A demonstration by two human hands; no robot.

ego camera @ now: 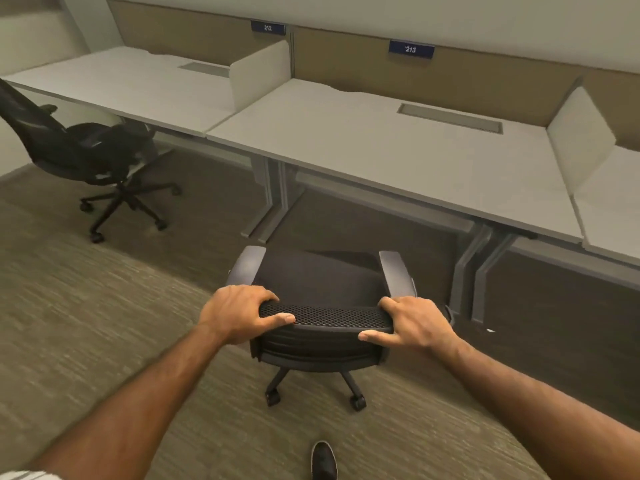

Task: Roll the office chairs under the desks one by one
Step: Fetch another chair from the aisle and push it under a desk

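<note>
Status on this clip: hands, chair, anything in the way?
Gripping the backrest top: left hand, right hand. That chair short of desk 213, not under. No obstacle seen ahead; second chair off left.

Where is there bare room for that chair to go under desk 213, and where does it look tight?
Bare carpet lies under desk 213, between its left legs and right legs, straight ahead of the chair that the left hand and right hand grip. Tighter at desk 212, where another chair stands at its front edge.
</note>
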